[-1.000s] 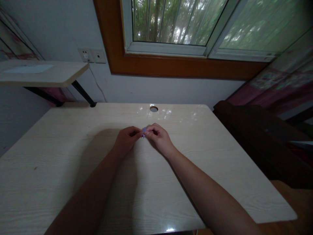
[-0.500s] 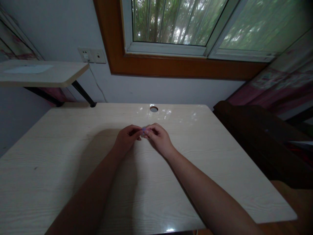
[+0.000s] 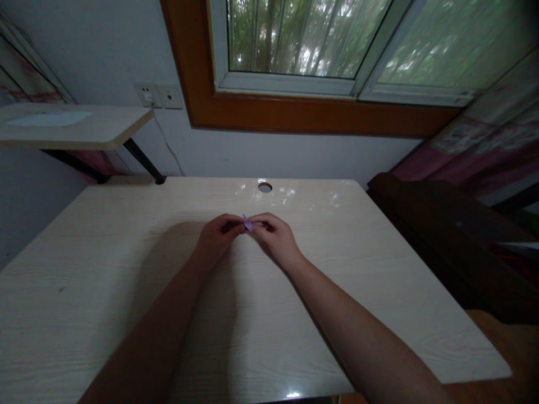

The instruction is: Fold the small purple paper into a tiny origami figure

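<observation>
A small purple piece of folded paper point(image 3: 248, 225) is pinched between my two hands, above the middle of the pale wood-grain desk point(image 3: 349, 292). It has pointed tips, one sticking up and one pointing down; its exact shape is too small to make out. My left hand point(image 3: 219, 234) grips its left side between thumb and fingers. From the right, my right hand point(image 3: 274, 234) holds the other side with thumb and forefinger. The fingertips of both hands nearly meet and cover part of the paper.
A round cable hole point(image 3: 265, 187) lies near the desk's back edge. To the left, a raised shelf point(image 3: 122, 132) on black legs bears a white sheet point(image 3: 50, 118). Behind are a wall socket point(image 3: 158, 96) with a cord and a wood-framed window. Dark furniture point(image 3: 442, 235) stands at right.
The fingers have shifted slightly around the folded paper. More of it shows now, with its pointed tips visible above and below the fingertips. Both arms stay in nearly the same place.
</observation>
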### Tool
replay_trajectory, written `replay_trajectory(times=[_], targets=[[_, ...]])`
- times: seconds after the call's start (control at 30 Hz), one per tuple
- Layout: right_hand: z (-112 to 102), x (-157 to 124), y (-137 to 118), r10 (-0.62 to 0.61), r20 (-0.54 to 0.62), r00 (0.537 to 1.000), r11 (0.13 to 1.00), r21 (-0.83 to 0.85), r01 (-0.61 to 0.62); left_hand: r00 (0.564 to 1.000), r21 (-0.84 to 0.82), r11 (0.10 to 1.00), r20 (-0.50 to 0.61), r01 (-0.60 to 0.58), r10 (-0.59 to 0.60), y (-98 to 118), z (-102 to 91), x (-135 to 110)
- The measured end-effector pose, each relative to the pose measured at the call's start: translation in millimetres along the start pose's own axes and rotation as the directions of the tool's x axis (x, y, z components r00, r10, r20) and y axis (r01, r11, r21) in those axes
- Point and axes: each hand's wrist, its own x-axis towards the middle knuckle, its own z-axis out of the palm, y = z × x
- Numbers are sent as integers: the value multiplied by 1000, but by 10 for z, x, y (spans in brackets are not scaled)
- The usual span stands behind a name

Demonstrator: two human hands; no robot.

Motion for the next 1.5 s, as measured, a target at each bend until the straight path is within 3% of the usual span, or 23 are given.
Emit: replay_trajectory(times=[0.37, 0.8, 1.23, 1.5], targets=[[-13, 21, -38, 41, 34, 999, 995, 92, -44, 999, -58, 998, 19, 31, -30, -14, -21, 3], [-57, 40, 90, 36, 52, 998, 999, 21, -37, 999, -83, 996, 23, 37, -35, -51, -28, 17], [-54, 35, 42, -77, 37, 996, 994, -71, 79, 991, -19, 993, 65, -117, 118, -29, -38, -15], [-41, 25, 22, -146, 29, 989, 984, -94, 148, 974, 115, 968, 72, -224, 217, -5, -32, -26]])
